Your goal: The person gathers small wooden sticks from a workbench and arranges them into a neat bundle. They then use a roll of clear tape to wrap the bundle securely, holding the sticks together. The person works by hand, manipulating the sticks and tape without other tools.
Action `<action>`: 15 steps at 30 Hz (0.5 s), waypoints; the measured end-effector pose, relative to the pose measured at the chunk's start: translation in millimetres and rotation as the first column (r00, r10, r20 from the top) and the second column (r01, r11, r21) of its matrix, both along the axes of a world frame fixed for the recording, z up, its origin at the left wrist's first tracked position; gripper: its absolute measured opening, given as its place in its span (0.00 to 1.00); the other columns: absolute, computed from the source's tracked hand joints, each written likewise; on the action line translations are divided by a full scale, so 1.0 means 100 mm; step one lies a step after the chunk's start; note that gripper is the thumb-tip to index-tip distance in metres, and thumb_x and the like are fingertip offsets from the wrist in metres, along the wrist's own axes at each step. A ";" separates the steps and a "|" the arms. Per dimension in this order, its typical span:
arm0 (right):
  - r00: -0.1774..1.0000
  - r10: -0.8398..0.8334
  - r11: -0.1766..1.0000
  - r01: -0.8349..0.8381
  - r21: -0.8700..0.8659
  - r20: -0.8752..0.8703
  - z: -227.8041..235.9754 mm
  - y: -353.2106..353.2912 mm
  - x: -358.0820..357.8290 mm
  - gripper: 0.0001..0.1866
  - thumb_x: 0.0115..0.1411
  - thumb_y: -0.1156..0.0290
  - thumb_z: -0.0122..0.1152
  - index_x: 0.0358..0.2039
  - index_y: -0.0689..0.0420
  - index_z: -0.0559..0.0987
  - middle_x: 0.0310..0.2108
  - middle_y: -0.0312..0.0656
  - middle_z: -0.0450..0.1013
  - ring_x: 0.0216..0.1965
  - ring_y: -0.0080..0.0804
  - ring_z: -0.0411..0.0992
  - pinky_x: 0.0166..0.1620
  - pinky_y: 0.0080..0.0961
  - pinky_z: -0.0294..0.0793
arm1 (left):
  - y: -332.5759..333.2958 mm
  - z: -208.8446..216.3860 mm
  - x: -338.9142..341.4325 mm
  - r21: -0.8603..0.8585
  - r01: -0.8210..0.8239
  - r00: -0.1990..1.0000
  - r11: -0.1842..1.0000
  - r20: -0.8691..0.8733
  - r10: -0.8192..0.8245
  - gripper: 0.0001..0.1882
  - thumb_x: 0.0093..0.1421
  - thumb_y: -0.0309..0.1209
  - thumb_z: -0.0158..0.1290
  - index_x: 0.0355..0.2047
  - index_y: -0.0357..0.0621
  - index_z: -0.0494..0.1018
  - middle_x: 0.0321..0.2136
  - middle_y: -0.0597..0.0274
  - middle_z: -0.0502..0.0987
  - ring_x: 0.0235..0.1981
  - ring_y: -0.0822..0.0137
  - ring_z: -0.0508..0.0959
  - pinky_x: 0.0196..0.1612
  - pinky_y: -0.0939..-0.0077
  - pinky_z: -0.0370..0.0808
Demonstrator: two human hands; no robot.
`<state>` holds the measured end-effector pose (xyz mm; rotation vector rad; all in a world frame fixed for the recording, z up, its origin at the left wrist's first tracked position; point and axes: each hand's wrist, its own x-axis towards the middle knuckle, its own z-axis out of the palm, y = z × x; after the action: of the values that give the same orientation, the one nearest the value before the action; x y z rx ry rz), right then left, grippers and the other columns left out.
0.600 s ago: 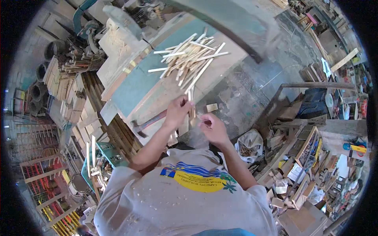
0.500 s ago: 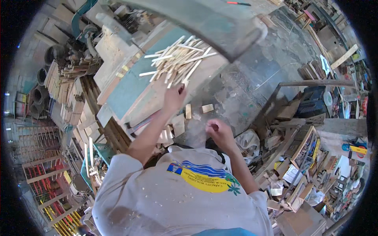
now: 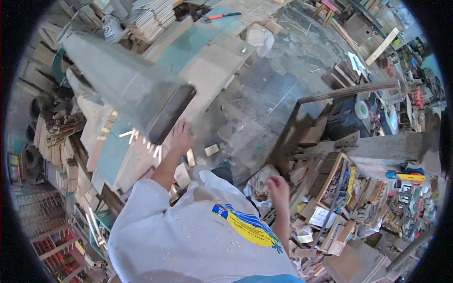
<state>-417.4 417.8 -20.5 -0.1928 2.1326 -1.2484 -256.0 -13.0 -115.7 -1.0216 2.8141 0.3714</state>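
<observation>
My left hand (image 3: pixel 180 137) reaches over the wooden bench top (image 3: pixel 203 75), fingers stretched out and holding nothing that I can see. Just beyond the fingertips is a large grey overhead part (image 3: pixel 118 80) with a dark slot, close to the camera. Behind it, thin pale wooden sticks (image 3: pixel 155 150) poke out beside my left hand; most of their pile is hidden. My right hand (image 3: pixel 278 189) is raised at my right side, apart from the bench, with its fingers curled and nothing visible in them.
A red-and-black handled tool (image 3: pixel 222 16) lies on the far bench near stacked boards (image 3: pixel 152 20). A small wood block (image 3: pixel 212 150) is on the concrete floor (image 3: pixel 264 94). Scrap wood (image 3: pixel 339 226) piles up at the right, and a wooden bar (image 3: pixel 349 90) crosses there.
The view has turned, and the grey overhead part now covers most of the stick pile. My left fingers have straightened. My right hand has moved outward to the right and lower.
</observation>
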 end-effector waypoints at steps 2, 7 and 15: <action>0.996 0.087 0.996 -0.087 -0.003 0.017 0.06 -0.25 -0.10 0.16 0.63 0.68 0.64 0.47 0.64 0.79 0.41 0.44 0.80 0.41 0.30 0.78 0.47 0.27 0.77 | 0.13 -0.13 -0.08 -0.080 -0.074 0.987 0.994 0.136 0.085 0.48 0.60 0.45 0.57 0.74 0.45 0.45 0.75 0.48 0.45 0.75 0.50 0.45 0.74 0.51 0.46; 0.964 0.267 0.963 -0.266 -0.042 0.002 -0.09 -0.87 -0.73 0.18 0.62 0.67 0.64 0.50 0.61 0.80 0.42 0.45 0.81 0.44 0.32 0.79 0.50 0.27 0.76 | 0.10 0.01 -0.19 0.123 -0.157 0.975 0.980 0.180 0.133 0.53 0.60 0.44 0.60 0.75 0.42 0.40 0.75 0.47 0.40 0.76 0.46 0.40 0.74 0.44 0.40; 0.946 0.324 0.939 -0.323 -0.113 -0.012 -0.42 -1.86 -2.72 0.19 0.63 0.65 0.62 0.51 0.61 0.79 0.42 0.46 0.81 0.43 0.34 0.79 0.49 0.31 0.76 | -0.34 -1.50 0.47 -0.756 0.130 0.978 0.641 0.206 0.044 0.33 0.71 0.52 0.37 0.72 0.54 0.55 0.70 0.56 0.63 0.69 0.61 0.65 0.72 0.52 0.50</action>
<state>-689.4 232.0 -62.7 -0.5653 1.9272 -1.1706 -208.6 -46.7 -265.7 -1.0004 2.7794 -0.9960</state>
